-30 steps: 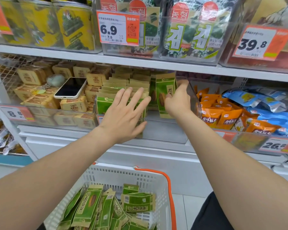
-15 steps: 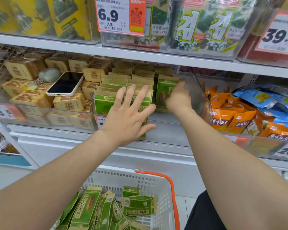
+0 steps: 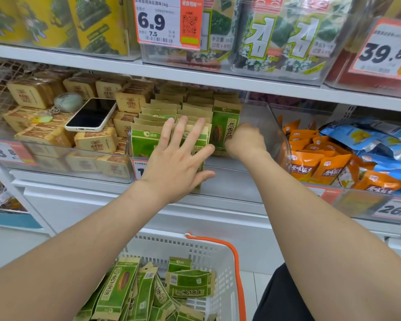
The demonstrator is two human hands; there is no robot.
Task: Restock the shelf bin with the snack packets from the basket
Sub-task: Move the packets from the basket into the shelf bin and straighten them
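Clear shelf bin (image 3: 267,126) holds upright rows of green-and-kraft snack packets (image 3: 146,140); white basket (image 3: 220,269) at 6 o'clock holds a loose pile of the same packets, lying flat and overlapping. Left hand (image 3: 174,165), fingers (image 3: 196,133) spread wide, presses flat against the front packets. Right hand (image 3: 245,141) at 3 o'clock of it, curled around one upright packet (image 3: 222,130) with a sunflower-seed print.

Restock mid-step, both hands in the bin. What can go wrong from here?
1. The left hand only presses flat against the upright rows of green packets; letting go may topple them forward.
2. The right hand props one packet with open space beside it; it may tip.
3. The phone rests on stacked tan packs and might slide.
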